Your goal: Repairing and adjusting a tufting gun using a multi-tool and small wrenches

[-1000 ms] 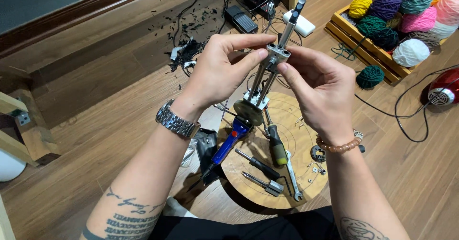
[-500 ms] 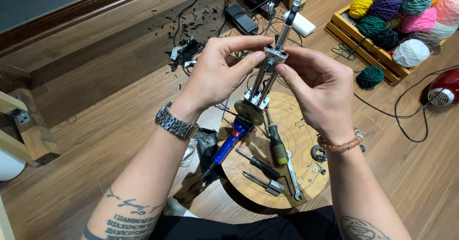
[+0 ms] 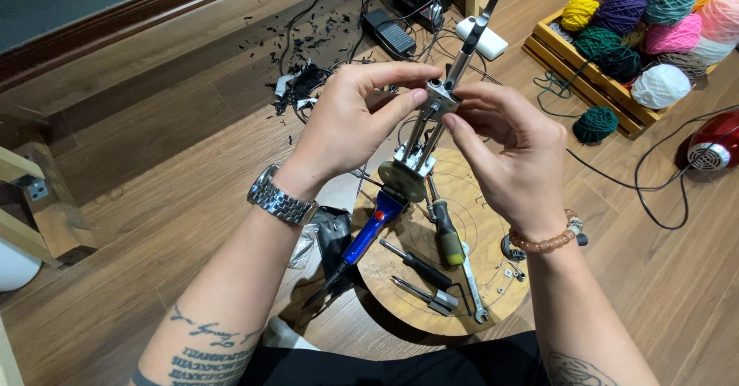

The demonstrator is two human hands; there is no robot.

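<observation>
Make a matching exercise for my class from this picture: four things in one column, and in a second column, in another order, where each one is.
Column one:
1. silver metal rod assembly
2. blue-handled tool
3. loose dark green yarn ball
4. steel-link wristwatch

Column two:
A. on the wooden floor beside the wooden crate of yarn
B. on the left wrist
C. held between both hands, left hand and right hand
D. lying partly on the round wooden board, handle over its left edge

Pairs: 1-C, 2-D, 3-A, 4-B
</observation>
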